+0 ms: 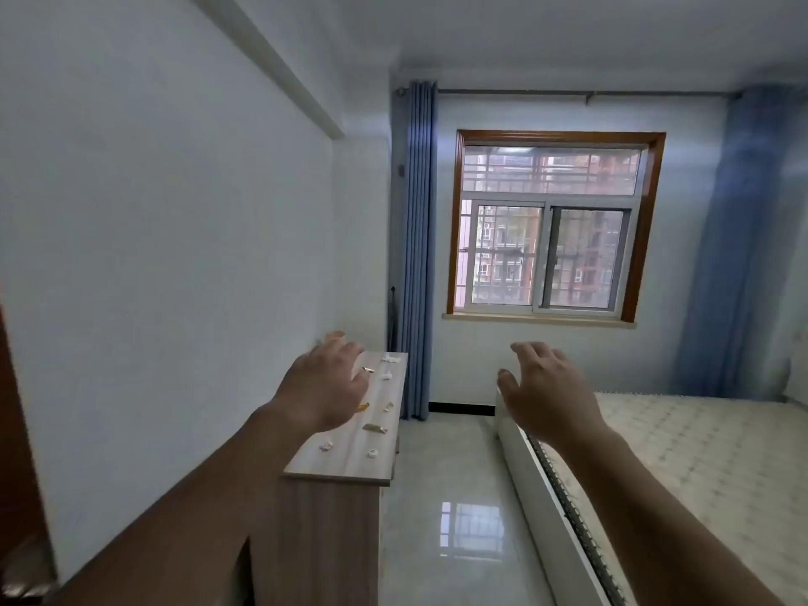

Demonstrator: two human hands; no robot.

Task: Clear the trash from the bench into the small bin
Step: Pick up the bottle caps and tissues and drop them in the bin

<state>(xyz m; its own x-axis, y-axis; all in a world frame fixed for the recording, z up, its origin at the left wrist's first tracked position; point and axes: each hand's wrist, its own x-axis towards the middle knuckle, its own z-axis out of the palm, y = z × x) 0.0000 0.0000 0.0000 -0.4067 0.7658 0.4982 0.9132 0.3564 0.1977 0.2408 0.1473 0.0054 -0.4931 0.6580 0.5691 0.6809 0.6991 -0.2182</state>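
Note:
A long wooden bench [341, 468] runs along the left wall. Several small scraps lie on its top: white crumpled bits [390, 359], a tan wrapper [374, 428], a white ring-like piece [372, 453] and a yellow scrap [362, 407]. A small orange-brown object [336, 335], possibly the small bin, peeks out behind my left hand at the bench's far end. My left hand [323, 389] hovers over the bench top, fingers spread, holding nothing. My right hand [546, 389] is raised over the floor gap near the bed corner, open and empty.
A bed with a patterned mattress [708, 465] and white frame [524, 474] fills the right. Glossy tile floor [454, 518] lies between bench and bed. A window [551, 229] with blue curtains [415, 255] is ahead. A dark door edge [13, 430] is at far left.

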